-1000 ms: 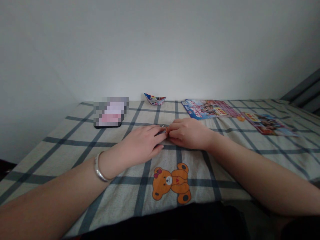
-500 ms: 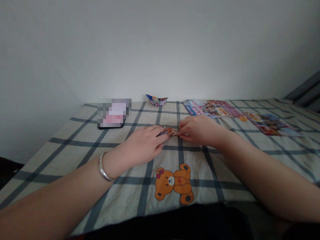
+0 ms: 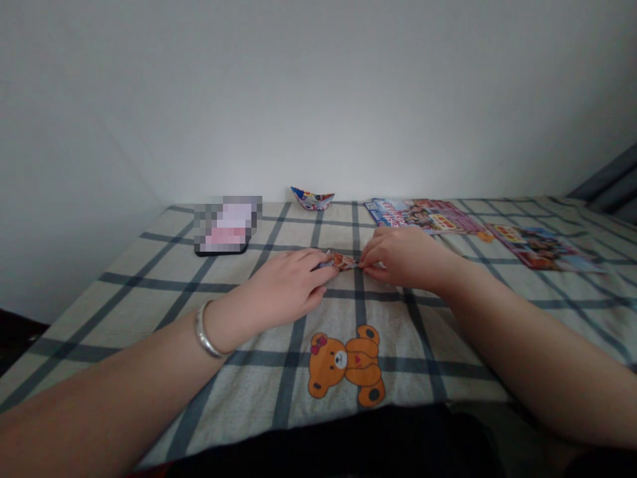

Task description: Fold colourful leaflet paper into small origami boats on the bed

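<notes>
A small folded piece of printed paper [image 3: 344, 261] lies on the checked cloth between my hands, mostly covered by fingers. My left hand [image 3: 293, 282], with a silver bangle at the wrist, holds its left part down between thumb and fingers. At the paper's right tip, my right hand [image 3: 398, 257] pinches the end with thumb and forefinger. Behind them, close to the wall, stands a folded paper boat [image 3: 313, 198] in blue, red and white print.
A phone [image 3: 226, 229], blurred over, lies on the left of the checked cloth [image 3: 239, 398]. Two printed leaflets lie at the right: one leaflet [image 3: 423, 216] by the wall, another leaflet [image 3: 545, 251] nearer. The white wall [image 3: 318, 93] bounds the back.
My right hand has shifted slightly to the right, and a bit more of the paper's right end shows. The left hand stays nearly in place.
</notes>
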